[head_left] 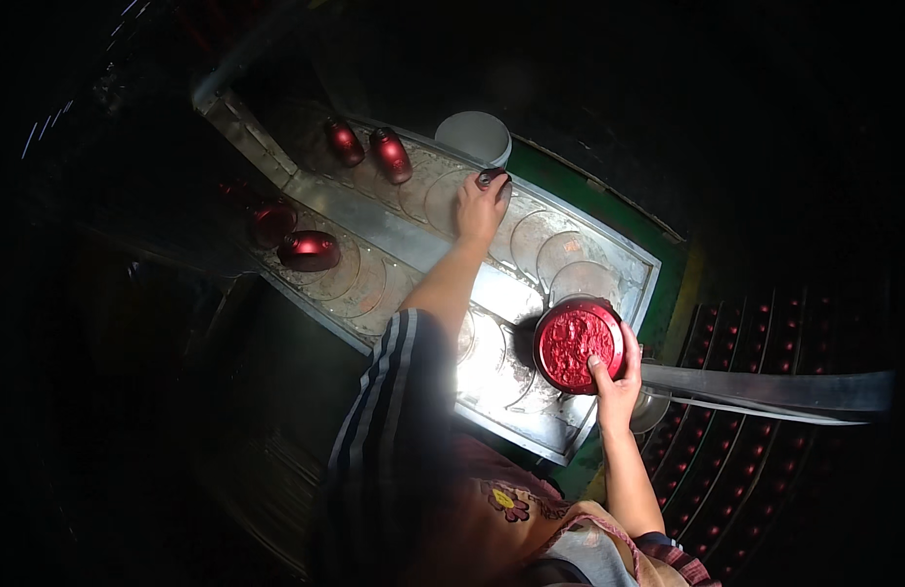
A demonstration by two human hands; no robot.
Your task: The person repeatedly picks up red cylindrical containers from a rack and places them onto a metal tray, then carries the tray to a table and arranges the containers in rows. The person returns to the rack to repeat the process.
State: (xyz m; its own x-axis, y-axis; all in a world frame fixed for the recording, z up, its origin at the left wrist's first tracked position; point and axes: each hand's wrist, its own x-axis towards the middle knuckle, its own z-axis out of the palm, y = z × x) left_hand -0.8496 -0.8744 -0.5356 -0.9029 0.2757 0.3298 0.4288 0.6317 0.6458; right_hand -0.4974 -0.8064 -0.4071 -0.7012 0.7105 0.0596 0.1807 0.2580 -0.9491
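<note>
Stretched out over the metal-sided conveyor [404, 245], my left hand [482, 210] is closed round a dark jar [493, 179] with a round mouth; much of it is hidden by my fingers. My right hand [619, 383] grips the edge of a round red container [575, 344], thumb over its rim. Crinkled, shiny red material shows inside that rim. Farther left on the conveyor, two glossy red jars [391, 155] [345, 142] stand tilted in view along the far lane. Two more red jars [309, 250] [273, 225] are on the near lane.
A white bucket [472, 135] stands just behind the conveyor's far side. From beside my right hand, a long metal strip [766, 386] reaches right. Rows of small red items [746, 430] fill racks at the right. The surroundings are dark.
</note>
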